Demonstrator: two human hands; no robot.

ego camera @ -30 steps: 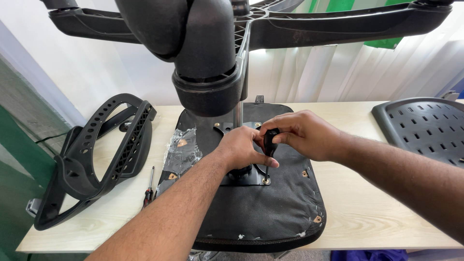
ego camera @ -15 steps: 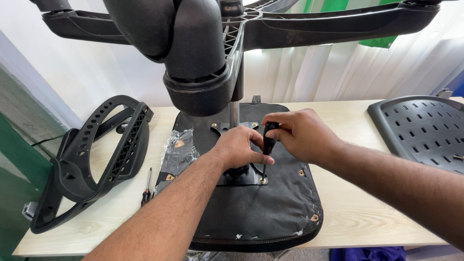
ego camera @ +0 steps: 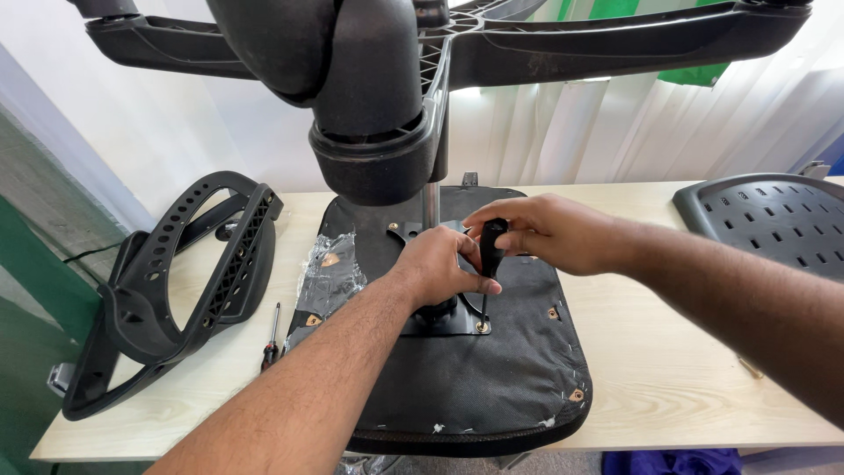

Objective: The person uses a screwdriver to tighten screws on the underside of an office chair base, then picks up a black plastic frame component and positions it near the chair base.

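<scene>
Right hand (ego camera: 549, 233) closed around the black handle of a screwdriver (ego camera: 489, 264), now stood upright with its tip on a screw in the metal plate (ego camera: 448, 324) at frame centre, whereas a second ago the handle sat lower between both hands; left hand (ego camera: 440, 264) curled, touching the shaft just beside it. Plate sits on the upturned black seat cushion (ego camera: 475, 387) on the wooden table (ego camera: 668, 378), chair base (ego camera: 378, 97) looming across the top and blocking the view behind. Second screwdriver (ego camera: 271, 339) and backrest frame (ego camera: 167, 281) at left, perforated panel (ego camera: 774, 220) at upper right.
</scene>
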